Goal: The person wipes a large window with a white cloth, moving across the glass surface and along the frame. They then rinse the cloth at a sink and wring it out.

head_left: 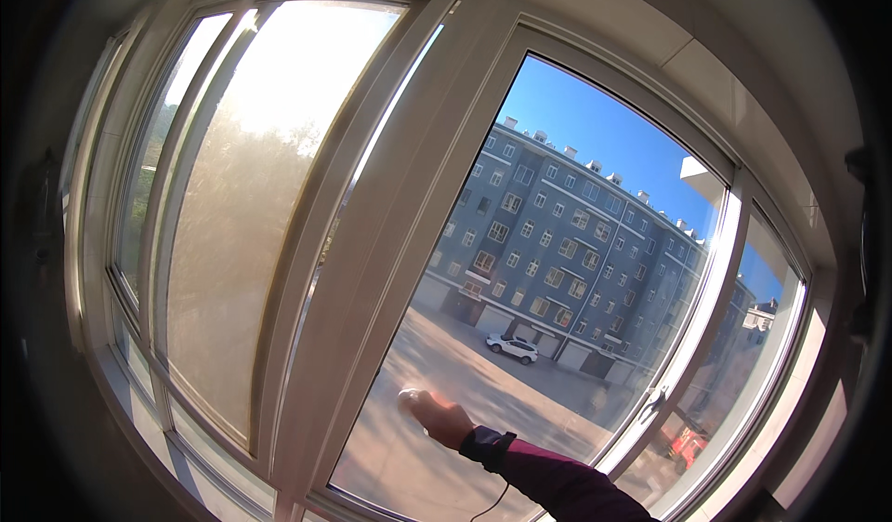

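My right hand [441, 418], in a dark purple sleeve with a dark band at the wrist, reaches in from the lower right. Its fingers are closed round a small white wad [407, 398], perhaps cloth or paper; its kind does not show clearly. Hand and wad are at the lower left part of a tall window pane [557, 415], seemingly against the glass. A thin dark cord [492, 505] hangs below the wrist. My left hand is out of view.
A pale window frame post [390, 234] divides this pane from a hazy, sunlit pane [246, 234] on the left. A handle [656, 397] sits on the right frame. Outside stand a grey-blue apartment building [567, 243] and a white car [512, 347].
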